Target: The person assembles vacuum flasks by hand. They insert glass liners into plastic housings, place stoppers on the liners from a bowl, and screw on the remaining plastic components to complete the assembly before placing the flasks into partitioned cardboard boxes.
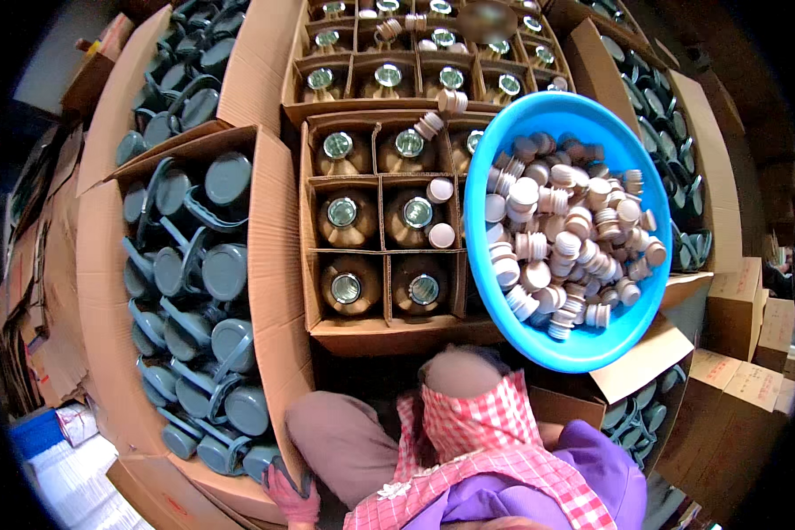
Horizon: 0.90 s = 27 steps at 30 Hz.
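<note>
Hand at the carton of grey lids

Left hand [290, 495] in a pink glove grips the near edge of the open cardboard carton [278, 265] packed with grey plastic handled lids [225, 269] (fingers curled over the flap). Right hand is out of sight. Just right, amber glass jugs [346, 284] stand in dividers beside a blue plastic basin [623, 331] of white stoppers [567, 243].
</note>
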Available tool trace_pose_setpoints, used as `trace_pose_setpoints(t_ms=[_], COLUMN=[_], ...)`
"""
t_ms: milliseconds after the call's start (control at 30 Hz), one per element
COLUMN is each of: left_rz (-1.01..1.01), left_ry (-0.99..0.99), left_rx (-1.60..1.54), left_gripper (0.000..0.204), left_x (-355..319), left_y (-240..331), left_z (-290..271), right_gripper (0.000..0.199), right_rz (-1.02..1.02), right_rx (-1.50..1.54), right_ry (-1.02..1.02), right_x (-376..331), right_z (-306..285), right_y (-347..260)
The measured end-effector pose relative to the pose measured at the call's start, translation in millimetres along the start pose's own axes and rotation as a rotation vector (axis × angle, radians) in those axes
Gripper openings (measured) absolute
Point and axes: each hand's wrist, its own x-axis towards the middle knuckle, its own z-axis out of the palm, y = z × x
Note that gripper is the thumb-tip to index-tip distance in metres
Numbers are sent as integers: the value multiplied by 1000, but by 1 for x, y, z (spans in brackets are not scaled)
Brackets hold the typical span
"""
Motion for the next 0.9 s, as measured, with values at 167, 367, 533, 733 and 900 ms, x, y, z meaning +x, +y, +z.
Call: trace_pose_setpoints(t_ms=[167, 367, 533, 733, 900], left_rz=[-181, -334, -282, -194, -307], left_ry=[-1, -72, -51, 60, 394], left_rx=[40, 104, 141, -35, -42], left_gripper=[73, 64, 72, 79, 91], left_x=[0, 35, 40, 37, 46], left_y=[15, 39, 24, 25, 3], left_z=[-1, -22, -11, -12, -50], right_gripper=[24, 24, 24, 25, 34], right_rz=[-104, -230, -268, -167, -311], right_rx=[-194, -453, -838, -1323, -1248], right_ry=[136, 398, 707, 1248, 1322], right_x=[76, 169, 130, 106, 170], right_z=[-82, -221, -235, -251, -313], right_y=[45, 51, 33, 13, 20])
